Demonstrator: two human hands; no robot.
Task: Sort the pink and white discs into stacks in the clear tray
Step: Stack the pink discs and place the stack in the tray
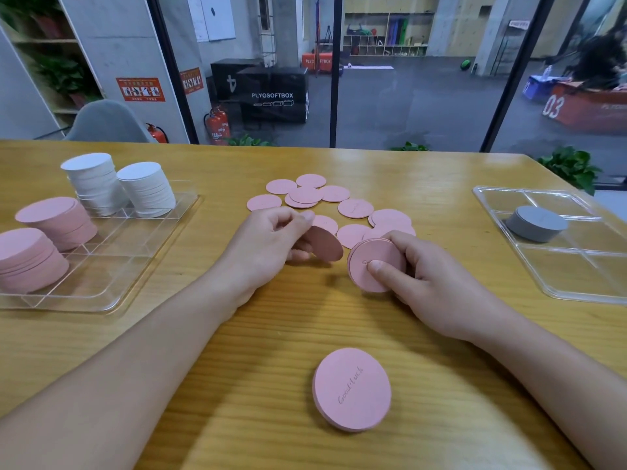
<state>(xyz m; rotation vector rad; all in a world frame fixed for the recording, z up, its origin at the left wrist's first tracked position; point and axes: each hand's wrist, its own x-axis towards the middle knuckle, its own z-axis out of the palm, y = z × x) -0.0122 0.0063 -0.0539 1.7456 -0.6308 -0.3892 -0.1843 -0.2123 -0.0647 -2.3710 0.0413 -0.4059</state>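
Pink discs (334,206) lie scattered flat on the wooden table (264,334) at about twelve o'clock from the hands, some overlapping at their edges. Over at nine o'clock sits the clear tray (112,266), a shallow plastic thing split by low dividers. Its far compartments hold two tall white stacks (118,184), both leaning a bit; its near-left compartments hold two pink stacks (44,242), slumped sideways.

At three o'clock a second clear tray (556,266) of the same make holds one short grey stack (536,223) in a far compartment.

The left hand (268,245) pinches a single pink disc (325,244) by its edge, fingers curled, the disc tilted off the table. The right hand (431,276) grips a thin bundle of pink discs (375,262) held nearly on edge, thumb pressed to the face, fingers wrapped behind.

At six o'clock, nearest the person, a small pile of pink discs (352,389) rests flat, its top face stamped "Good Luck" in script. All the discs look matte, thin and perfectly round.
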